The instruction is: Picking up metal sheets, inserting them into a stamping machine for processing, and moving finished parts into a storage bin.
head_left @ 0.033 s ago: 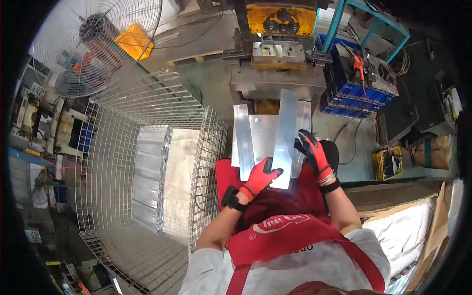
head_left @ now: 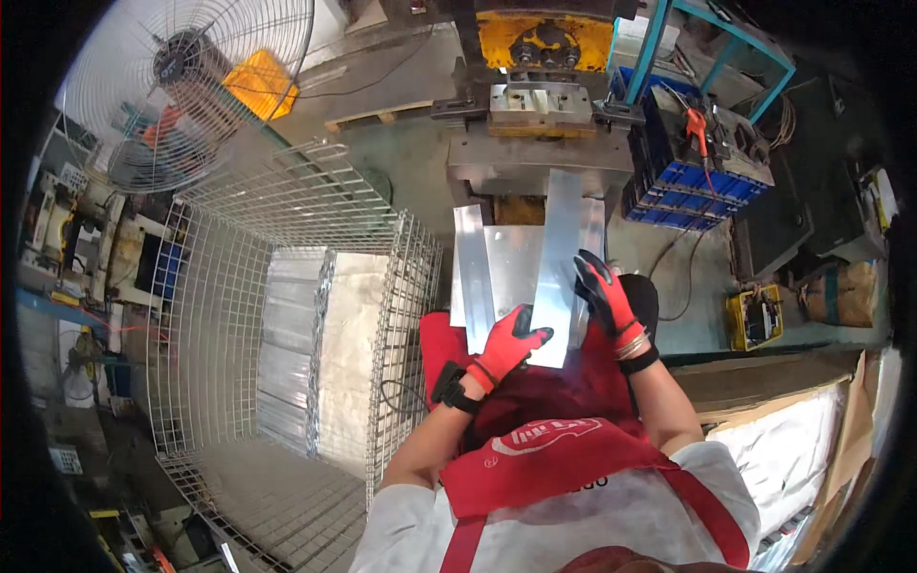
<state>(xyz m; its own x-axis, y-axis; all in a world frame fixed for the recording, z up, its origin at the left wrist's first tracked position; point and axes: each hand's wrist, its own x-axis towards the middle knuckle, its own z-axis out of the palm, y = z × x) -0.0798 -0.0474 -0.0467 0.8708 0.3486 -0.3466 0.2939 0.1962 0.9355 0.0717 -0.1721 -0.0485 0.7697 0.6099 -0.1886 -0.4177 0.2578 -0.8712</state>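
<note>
A long, flat silvery metal strip (head_left: 559, 258) slants up over my lap, its far end near the press. My left hand (head_left: 506, 346), in a red and black glove, grips the strip's near left edge with thumb and fingers. At its right edge is my right hand (head_left: 606, 304), gloved alike, fingers stretched out and close together along the metal; whether they touch it is unclear. Under the strip lies a wider metal plate (head_left: 513, 258). Another narrow strip (head_left: 473, 263) lies left of it, and one more (head_left: 591, 224) shows at the right, partly covered.
Ahead stands a press with a metal die block (head_left: 541, 107). A wire mesh cage (head_left: 387, 353) at my left holds stacked metal pieces. A fan (head_left: 186, 95) is at the far left. Blue crates (head_left: 669, 186) stand right of the press; a cardboard box (head_left: 850, 420) sits near right.
My right hand's fingers have straightened and shifted slightly up along the strip's edge. The left hand and the strip have barely moved.
</note>
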